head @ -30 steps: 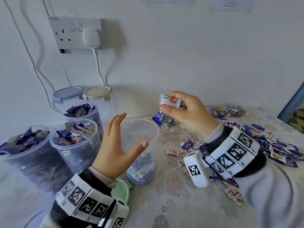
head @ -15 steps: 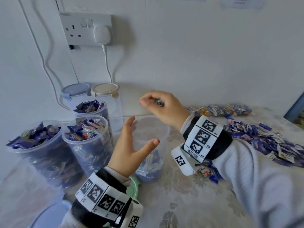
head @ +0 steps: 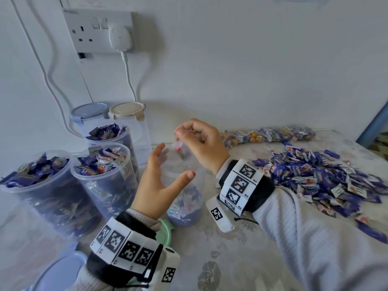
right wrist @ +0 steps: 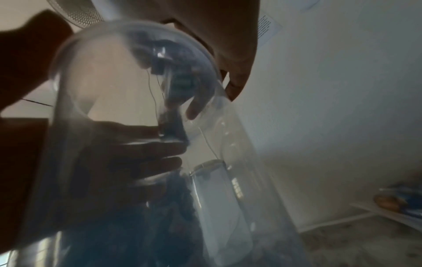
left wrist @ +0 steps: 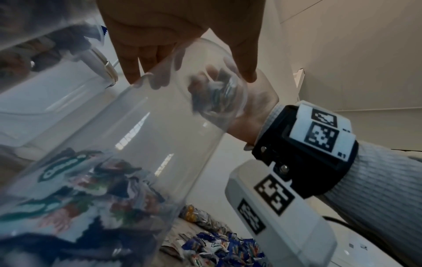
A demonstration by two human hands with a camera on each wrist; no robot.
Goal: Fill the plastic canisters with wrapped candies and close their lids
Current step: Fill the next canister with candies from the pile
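Observation:
A clear plastic canister [head: 184,206] stands mid-table with wrapped candies in its bottom third and no lid on. My left hand [head: 159,181] lies against its near-left rim, fingers straight and thumb spread across the front; the left wrist view shows my fingertips [left wrist: 132,75] at the rim [left wrist: 237,112]. Just above the mouth hovers my right hand [head: 201,141], fingers curled round a few wrapped candies [head: 191,132]. One blurred candy [head: 181,152] is dropping into the canister. The loose candy pile [head: 315,179] spreads to the right.
Three open canisters heaped with candies [head: 31,175] [head: 100,164] [head: 107,133] stand left. Behind them are two lidded canisters, blue lid [head: 90,111] and beige lid [head: 127,109]. A green lid [head: 164,229] and a blue lid [head: 60,271] lie near my left wrist. Bagged sweets [head: 268,136] line the wall.
My right hand carried candies from the pile side to above the canister's mouth, and a candy now falls from it. My left hand has stayed at the rim.

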